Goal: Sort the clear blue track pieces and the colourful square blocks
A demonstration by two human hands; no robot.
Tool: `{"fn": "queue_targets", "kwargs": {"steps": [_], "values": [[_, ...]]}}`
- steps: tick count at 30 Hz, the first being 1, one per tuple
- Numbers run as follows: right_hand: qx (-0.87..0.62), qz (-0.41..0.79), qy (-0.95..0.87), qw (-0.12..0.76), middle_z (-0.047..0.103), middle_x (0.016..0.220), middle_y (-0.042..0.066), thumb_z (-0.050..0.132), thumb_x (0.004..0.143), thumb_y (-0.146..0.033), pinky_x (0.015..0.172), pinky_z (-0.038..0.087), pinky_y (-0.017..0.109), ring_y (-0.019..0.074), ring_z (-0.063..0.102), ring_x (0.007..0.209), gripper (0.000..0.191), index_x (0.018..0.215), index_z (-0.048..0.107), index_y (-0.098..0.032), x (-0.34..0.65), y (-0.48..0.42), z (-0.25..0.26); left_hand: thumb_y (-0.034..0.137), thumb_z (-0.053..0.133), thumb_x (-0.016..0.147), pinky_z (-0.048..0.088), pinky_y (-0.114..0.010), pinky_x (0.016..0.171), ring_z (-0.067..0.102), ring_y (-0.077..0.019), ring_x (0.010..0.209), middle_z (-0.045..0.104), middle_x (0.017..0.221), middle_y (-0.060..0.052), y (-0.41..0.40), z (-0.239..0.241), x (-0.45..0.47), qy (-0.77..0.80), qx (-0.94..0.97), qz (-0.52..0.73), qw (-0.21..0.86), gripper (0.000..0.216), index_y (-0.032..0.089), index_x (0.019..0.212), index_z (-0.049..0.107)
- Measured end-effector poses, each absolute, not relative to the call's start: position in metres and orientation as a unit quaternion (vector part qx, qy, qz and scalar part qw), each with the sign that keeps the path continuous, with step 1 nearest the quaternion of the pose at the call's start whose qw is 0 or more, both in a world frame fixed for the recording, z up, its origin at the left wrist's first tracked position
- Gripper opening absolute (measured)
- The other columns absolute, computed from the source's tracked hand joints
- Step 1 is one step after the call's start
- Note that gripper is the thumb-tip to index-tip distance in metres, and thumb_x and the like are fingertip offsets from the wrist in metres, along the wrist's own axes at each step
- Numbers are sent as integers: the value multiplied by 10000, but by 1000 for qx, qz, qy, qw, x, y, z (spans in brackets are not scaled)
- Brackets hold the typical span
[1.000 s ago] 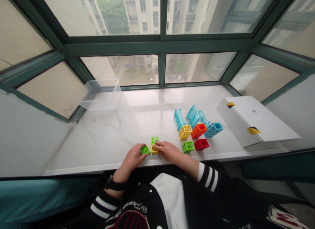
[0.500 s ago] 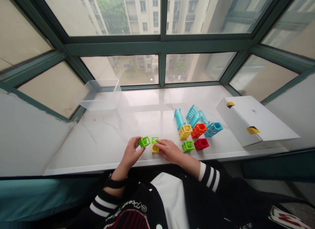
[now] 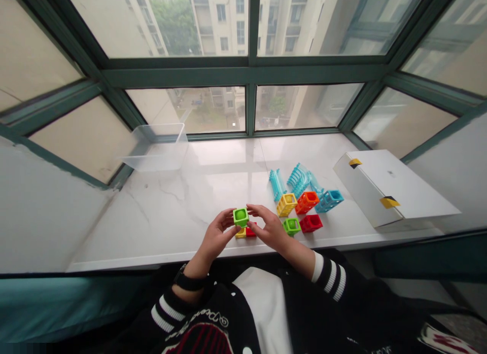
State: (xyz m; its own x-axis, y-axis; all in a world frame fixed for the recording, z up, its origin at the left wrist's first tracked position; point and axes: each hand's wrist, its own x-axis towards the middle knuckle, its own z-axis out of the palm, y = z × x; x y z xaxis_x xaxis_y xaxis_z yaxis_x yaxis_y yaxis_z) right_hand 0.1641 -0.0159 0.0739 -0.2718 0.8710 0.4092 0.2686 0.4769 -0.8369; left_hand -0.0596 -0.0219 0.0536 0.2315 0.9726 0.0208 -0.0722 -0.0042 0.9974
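A green hollow cube [image 3: 240, 216] is pinched between the fingertips of my left hand [image 3: 215, 238] and my right hand [image 3: 270, 227], just above the marble sill [image 3: 182, 202]. Below it a yellow block [image 3: 240, 234] and a red block [image 3: 250, 232] sit side by side on the sill, partly hidden by my fingers. To the right lie a green cube [image 3: 291, 225], a red cube [image 3: 311, 222], a yellow cube [image 3: 286, 204], an orange cube [image 3: 307, 202] and a blue cube [image 3: 329, 200].
Light blue curved track pieces [image 3: 297, 178] lie behind the cubes. A white cardboard box [image 3: 391, 189] stands at the right. A clear plastic tub [image 3: 158, 146] sits at the back left by the window. The sill's front edge runs just before my hands.
My left hand lifted the green cube off the sill and carried it right, over the yellow and red blocks. My right hand rose from those blocks and took hold of the cube's other side.
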Motion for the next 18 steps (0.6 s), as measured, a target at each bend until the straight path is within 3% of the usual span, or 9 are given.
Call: {"fn": "queue_targets", "kwargs": {"steps": [7, 18], "values": [[-402, 350, -704, 469, 711, 1222, 90, 719, 947, -274, 924, 630, 403, 206, 730, 975, 488, 1419, 596, -256, 167, -15, 71, 419, 813, 873, 564, -543, 1098, 728, -297, 1182, 740, 1295, -131, -24, 57, -54, 429, 543, 449, 565, 560, 210, 1353, 615], [-403, 308, -718, 476, 684, 1271, 91, 704, 875, -161, 952, 633, 396, 236, 691, 1135, 613, 1458, 558, -278, 175, -21, 69, 301, 791, 886, 566, -503, 1117, 689, -273, 1207, 683, 1248, -87, -23, 77, -40, 403, 666, 444, 445, 415, 248, 1277, 659]]}}
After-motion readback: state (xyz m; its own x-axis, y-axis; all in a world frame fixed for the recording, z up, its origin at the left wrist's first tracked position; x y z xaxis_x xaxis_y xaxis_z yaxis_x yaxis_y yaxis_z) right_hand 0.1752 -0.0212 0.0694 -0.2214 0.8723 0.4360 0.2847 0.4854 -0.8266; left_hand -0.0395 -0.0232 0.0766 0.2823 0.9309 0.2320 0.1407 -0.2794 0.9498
